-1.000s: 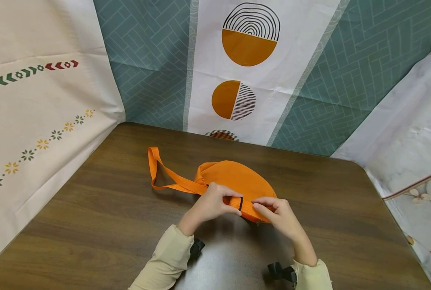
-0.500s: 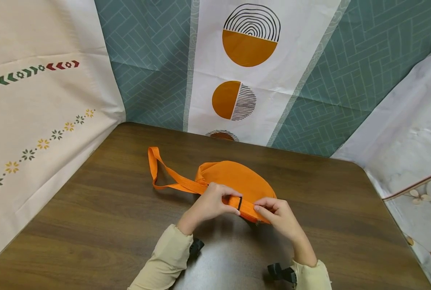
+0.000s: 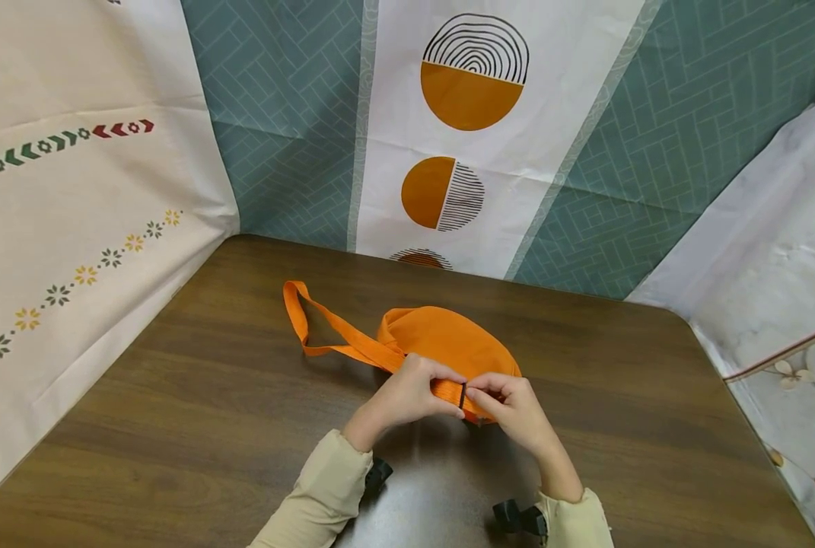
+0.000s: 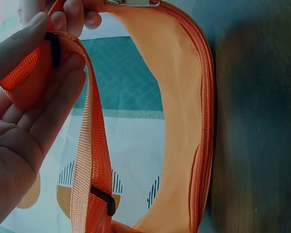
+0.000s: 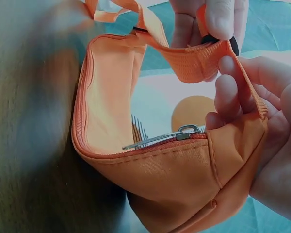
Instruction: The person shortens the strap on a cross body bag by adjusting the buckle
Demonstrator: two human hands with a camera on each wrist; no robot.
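An orange waist bag (image 3: 448, 335) lies on the table, its looped strap (image 3: 352, 335) trailing to the left. My left hand (image 3: 407, 392) pinches the strap beside a black slider buckle (image 3: 463, 396), thumb on one side and fingers on the other. Right at that buckle, my right hand (image 3: 517, 407) pinches the webbing between thumb and index finger. In the left wrist view, a second black slider (image 4: 104, 200) sits lower on the strap. The bag's zipper (image 4: 206, 97) runs along its edge. The right wrist view shows a metal zipper pull (image 5: 157, 138).
The brown wooden table (image 3: 174, 403) extends on every side of the bag. A teal and white patterned cloth (image 3: 284, 137) hangs behind it. Pale printed cloths hang on the left (image 3: 71, 213) and right (image 3: 777, 289). Black wrist mounts (image 3: 380, 473) sit below both hands.
My right hand has moved left along the strap to the buckle. My left hand has shifted slightly right and down with the buckle, and the loose strap loop has changed shape a little.
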